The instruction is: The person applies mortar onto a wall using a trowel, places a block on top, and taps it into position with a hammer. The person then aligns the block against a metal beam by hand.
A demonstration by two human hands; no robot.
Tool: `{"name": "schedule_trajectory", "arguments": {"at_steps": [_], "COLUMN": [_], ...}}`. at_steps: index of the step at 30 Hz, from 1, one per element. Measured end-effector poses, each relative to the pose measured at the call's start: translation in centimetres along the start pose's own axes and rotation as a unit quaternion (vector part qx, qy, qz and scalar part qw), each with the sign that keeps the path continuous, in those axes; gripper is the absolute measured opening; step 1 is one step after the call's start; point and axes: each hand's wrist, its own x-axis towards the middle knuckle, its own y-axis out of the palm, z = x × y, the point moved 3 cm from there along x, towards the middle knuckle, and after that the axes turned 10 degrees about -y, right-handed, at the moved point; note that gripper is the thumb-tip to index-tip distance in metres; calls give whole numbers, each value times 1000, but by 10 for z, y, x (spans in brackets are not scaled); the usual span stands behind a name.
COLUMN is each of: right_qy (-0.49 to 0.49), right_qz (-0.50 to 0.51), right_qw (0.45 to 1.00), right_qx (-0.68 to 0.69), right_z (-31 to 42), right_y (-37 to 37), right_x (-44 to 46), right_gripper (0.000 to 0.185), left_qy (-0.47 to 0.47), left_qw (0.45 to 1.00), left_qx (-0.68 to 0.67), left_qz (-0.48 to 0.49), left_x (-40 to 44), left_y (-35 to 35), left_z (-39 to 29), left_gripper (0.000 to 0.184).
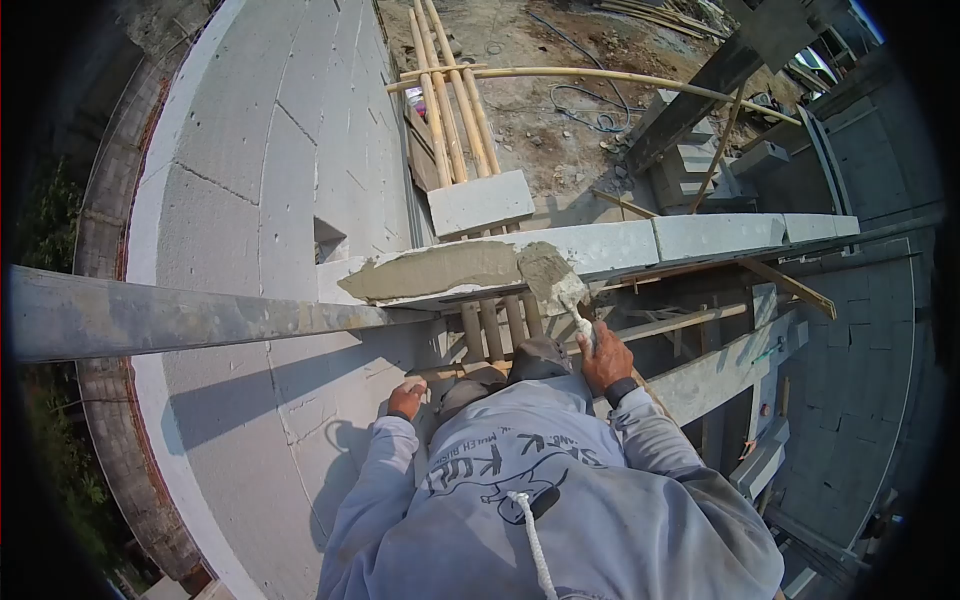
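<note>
At four o'clock from centre, the right hand [606, 360] grips one trowel [579, 316], its blade at one mortar bed [440, 272] along one block wall [705, 240]; at seven, the left hand [407, 398] curls, contents indeterminable. At twelve: one block [482, 204], four bamboo poles [450, 120].

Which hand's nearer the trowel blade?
Right. The right hand grips the trowel handle, close behind the blade; the left hand is well off to the left, lower in view.

Rough matt mortar [450, 268] over chalky matt blocks [610, 245], smooth bamboo poles [429, 110], cloth sweatshirt [620, 510].
</note>
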Motion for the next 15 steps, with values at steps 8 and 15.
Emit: {"name": "schedule_trajectory", "arguments": {"at_steps": [8, 15], "right_qy": [138, 133], "right_qz": [-61, -43], "right_qw": [981, 987], "right_qx": [123, 75], "right_z": [-31, -12], "right_y": [2, 24], "right_x": [15, -5], "right_gripper": [43, 40], "left_qy": [-9, 63], "left_qw": [997, 988], "left_qx": [79, 143], "left_qz": [-4, 13], "left_x": [-17, -15], "left_y": [-15, -6], "left_z": [-50, -108], "left_gripper": [46, 44]}}
